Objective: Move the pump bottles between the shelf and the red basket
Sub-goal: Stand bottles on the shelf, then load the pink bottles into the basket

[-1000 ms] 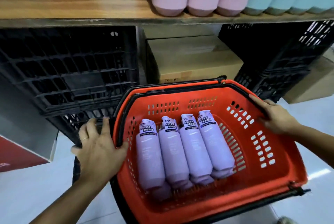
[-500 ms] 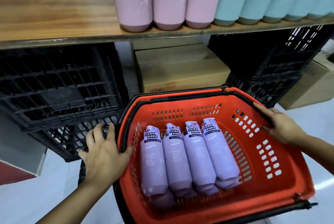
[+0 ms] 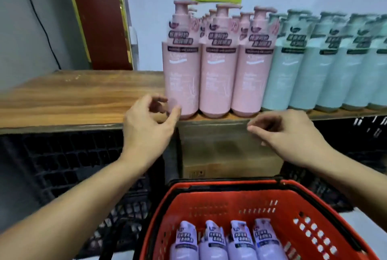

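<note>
1. Pink pump bottles (image 3: 182, 75) stand upright in a cluster on the wooden shelf (image 3: 73, 96), with teal pump bottles (image 3: 310, 71) in a row just beside them to the right.
2. Four purple pump bottles (image 3: 213, 245) lie side by side in the red basket (image 3: 303, 203), below the shelf.
3. The left hand (image 3: 148, 127) hovers at the base of the leftmost pink bottle. Its fingers (image 3: 174, 113) are loosely curled and hold nothing; whether they touch the bottle cannot be told.
4. The right hand (image 3: 291, 132) hangs in front of the shelf edge, fingers (image 3: 255, 128) loosely curled and empty.
5. Black crates (image 3: 62, 165) and a cardboard box (image 3: 226, 155) sit under the shelf.
</note>
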A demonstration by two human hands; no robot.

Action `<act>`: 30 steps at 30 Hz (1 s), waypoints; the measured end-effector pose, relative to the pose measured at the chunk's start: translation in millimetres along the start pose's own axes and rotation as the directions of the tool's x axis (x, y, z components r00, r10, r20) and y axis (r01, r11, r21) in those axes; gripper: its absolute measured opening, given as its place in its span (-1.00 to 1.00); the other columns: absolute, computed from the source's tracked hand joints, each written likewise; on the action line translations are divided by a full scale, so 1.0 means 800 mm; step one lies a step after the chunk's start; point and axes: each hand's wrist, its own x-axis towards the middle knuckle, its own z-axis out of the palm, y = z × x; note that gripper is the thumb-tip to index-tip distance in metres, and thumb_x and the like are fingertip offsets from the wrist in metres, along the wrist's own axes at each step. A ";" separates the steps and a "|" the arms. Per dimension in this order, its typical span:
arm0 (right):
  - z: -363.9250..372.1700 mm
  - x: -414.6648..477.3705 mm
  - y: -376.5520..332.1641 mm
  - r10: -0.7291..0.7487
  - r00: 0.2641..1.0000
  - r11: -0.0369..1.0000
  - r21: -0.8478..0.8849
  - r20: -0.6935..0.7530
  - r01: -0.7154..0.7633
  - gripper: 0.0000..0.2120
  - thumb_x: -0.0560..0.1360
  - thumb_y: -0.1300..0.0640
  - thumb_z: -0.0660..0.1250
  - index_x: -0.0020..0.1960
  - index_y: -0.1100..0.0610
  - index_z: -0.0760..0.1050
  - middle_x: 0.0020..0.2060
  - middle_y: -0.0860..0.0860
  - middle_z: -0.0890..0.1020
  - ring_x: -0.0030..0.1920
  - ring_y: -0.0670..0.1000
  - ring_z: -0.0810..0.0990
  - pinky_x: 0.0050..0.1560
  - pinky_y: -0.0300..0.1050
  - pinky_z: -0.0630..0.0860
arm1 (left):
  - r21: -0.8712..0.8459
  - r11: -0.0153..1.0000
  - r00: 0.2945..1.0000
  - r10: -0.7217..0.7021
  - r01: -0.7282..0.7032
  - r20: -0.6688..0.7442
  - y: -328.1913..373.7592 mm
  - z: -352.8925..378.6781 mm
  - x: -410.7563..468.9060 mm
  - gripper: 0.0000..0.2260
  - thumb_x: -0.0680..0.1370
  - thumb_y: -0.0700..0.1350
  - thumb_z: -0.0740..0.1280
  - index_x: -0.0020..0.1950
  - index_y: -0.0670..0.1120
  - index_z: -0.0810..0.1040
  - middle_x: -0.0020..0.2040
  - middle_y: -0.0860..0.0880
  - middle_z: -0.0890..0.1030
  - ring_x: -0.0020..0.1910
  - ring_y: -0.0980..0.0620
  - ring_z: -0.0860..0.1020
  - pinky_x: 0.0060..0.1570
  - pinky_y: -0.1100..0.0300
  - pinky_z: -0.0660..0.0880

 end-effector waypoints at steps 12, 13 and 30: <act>0.005 0.089 -0.086 -0.004 0.976 0.986 0.159 -0.217 0.039 -0.82 0.47 -0.07 0.52 0.02 -0.05 0.64 -0.22 -0.21 0.64 -0.17 -0.16 0.59 -0.17 -0.25 0.41 | -0.142 0.987 0.989 -0.053 0.073 0.139 0.016 0.062 0.088 -0.04 0.27 0.09 0.64 0.53 0.12 0.16 0.34 0.11 0.52 0.25 0.07 0.52 0.19 0.22 0.41; 0.004 0.092 -0.089 -0.007 0.975 0.985 0.165 -0.224 0.045 -0.83 0.47 -0.07 0.52 0.01 -0.06 0.62 -0.22 -0.20 0.64 -0.13 -0.13 0.61 -0.13 -0.22 0.43 | -0.133 0.989 0.989 -0.051 0.070 0.136 0.013 0.062 0.088 -0.06 0.27 0.09 0.63 0.51 0.12 0.18 0.32 0.10 0.54 0.23 0.05 0.53 0.17 0.21 0.42; 0.033 0.051 -0.139 -0.234 0.970 0.849 0.473 -0.064 0.236 -0.37 0.31 -0.27 0.59 0.29 -0.10 0.50 0.03 -0.20 0.72 0.02 -0.25 0.67 0.09 -0.25 0.58 | -0.094 0.969 0.954 -0.204 0.229 0.218 0.053 0.026 -0.051 -0.21 0.05 0.38 0.45 0.22 0.11 0.43 0.11 0.07 0.61 0.09 0.03 0.61 0.06 -0.01 0.57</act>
